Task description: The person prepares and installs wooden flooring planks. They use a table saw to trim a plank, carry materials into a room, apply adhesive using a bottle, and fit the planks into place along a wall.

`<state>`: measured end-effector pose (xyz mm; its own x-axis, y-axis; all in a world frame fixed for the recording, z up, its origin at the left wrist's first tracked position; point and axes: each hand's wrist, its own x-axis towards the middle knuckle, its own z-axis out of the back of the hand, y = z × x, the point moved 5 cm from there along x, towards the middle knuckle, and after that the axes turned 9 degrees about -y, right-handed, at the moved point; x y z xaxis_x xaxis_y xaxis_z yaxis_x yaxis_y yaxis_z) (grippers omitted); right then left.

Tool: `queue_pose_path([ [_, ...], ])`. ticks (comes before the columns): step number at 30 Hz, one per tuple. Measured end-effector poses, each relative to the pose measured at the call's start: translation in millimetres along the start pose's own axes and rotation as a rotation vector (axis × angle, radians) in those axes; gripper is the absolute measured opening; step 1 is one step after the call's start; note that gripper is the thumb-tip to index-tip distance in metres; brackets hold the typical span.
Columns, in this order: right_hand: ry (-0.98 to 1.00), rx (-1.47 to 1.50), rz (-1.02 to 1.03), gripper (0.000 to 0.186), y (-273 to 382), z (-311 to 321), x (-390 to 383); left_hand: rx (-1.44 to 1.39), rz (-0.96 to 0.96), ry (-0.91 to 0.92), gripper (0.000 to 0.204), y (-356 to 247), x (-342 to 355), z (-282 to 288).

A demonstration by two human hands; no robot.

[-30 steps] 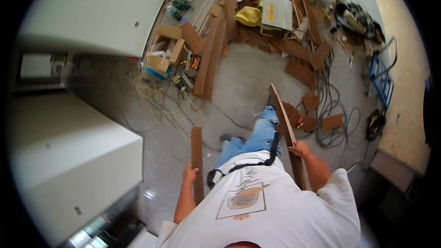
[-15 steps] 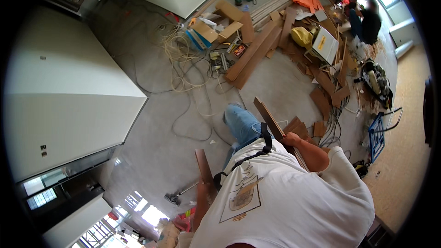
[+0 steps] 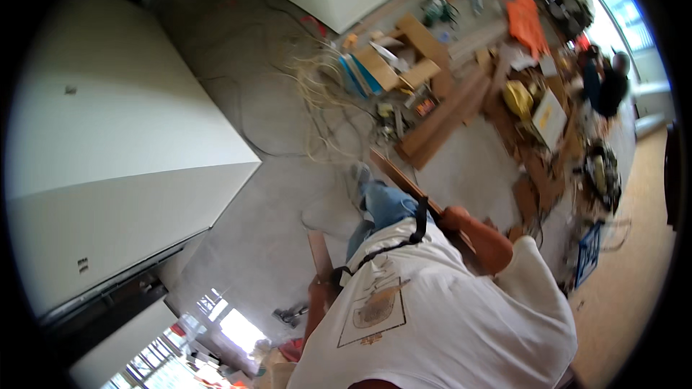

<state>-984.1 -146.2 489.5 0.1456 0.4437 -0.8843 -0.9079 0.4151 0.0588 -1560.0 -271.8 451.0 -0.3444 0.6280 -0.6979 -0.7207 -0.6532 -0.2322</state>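
Note:
My right hand (image 3: 454,217) is closed around a long brown floor plank (image 3: 398,174), carried slanting at my right side with its far end beyond my knee. Whether a second plank lies against it is hard to tell in the blur. At my left side, my left hand (image 3: 321,289) grips a shorter-looking brown plank (image 3: 318,251) that points forward; its rear end is hidden by my arm and white shirt. Both planks are held above the grey floor, next to my legs in blue jeans.
Ahead lie long brown planks (image 3: 447,119), open cardboard boxes (image 3: 414,50) and tangled cables (image 3: 317,94). Scrap boards and a white box (image 3: 550,119) are heaped at right. A person (image 3: 611,86) crouches beyond. A white wall corner (image 3: 256,162) juts in from the left. A blue trolley (image 3: 589,253) stands far right.
My view has turned left, so the room's things have shifted right and down. A foot has stepped forward. The right plank has swung leftward; both hands keep their hold.

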Motion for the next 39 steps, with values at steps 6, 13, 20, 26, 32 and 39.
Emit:
queue_pose_path([
  [6,-0.086,0.078,0.063,0.049,65.6,61.9,56.8,-0.243,-0.167,-0.133,0.050,-119.3,78.9,143.7],
  [13,-0.144,0.009,0.091,0.051,167.0,177.1,95.7,-0.059,-0.018,-0.102,0.058,-155.6,195.9,203.1],
  [20,-0.152,-0.066,0.052,0.048,246.9,236.7,188.4,-0.014,0.015,0.096,0.067,-250.8,339.0,267.5],
  [26,-0.178,-0.098,0.058,0.039,373.0,357.2,233.6,-0.053,-0.027,0.132,0.051,-243.9,483.7,326.2],
  [32,-0.138,-0.121,-0.002,0.043,508.4,465.4,300.8,-0.032,-0.101,0.113,0.043,-299.9,579.1,454.7],
  [39,-0.226,-0.126,0.065,0.050,632.4,550.3,391.1,-0.029,-0.178,0.124,0.044,-373.5,718.7,527.8],
])
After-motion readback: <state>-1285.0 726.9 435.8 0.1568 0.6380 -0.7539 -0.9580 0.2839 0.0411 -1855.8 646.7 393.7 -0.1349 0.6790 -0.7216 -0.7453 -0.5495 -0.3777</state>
